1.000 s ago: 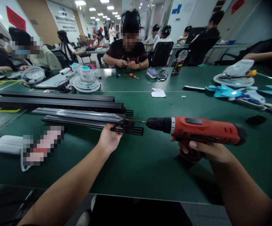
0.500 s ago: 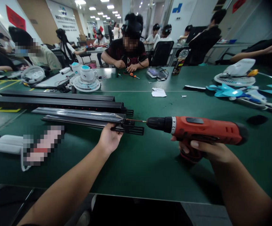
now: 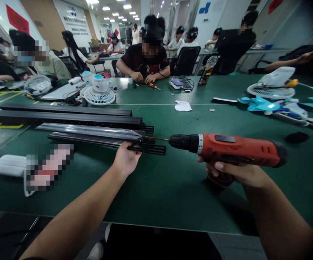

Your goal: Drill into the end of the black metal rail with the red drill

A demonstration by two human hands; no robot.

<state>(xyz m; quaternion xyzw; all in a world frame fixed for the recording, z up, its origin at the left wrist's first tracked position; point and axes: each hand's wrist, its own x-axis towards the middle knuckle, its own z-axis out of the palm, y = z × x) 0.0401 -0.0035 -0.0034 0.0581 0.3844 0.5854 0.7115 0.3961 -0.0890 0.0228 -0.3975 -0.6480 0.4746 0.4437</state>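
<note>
My right hand [image 3: 234, 173] grips a red and black cordless drill [image 3: 240, 148] by its handle, with the thumb along the near side. The long thin bit [image 3: 158, 138] points left and reaches the end of a black metal rail [image 3: 91, 133], which has clear film on top. Where the tip meets the rail is too small to make out. My left hand [image 3: 126, 159] is wrapped around the near end of that rail from below, its fingers partly hidden. A slotted black bracket [image 3: 156, 148] sticks out to the right of this hand.
More black rails [image 3: 64, 117] lie behind on the green table [image 3: 172, 195]. White fan parts [image 3: 99, 94] stand at the back left, blue fan blades [image 3: 261, 105] at the right. A bottle [image 3: 207, 72] and an orange screwdriver [image 3: 154, 86] are near a co-worker [image 3: 148, 61] opposite.
Both hands, the drill and the rail stay almost where they were. My right thumb has shifted slightly left on the drill.
</note>
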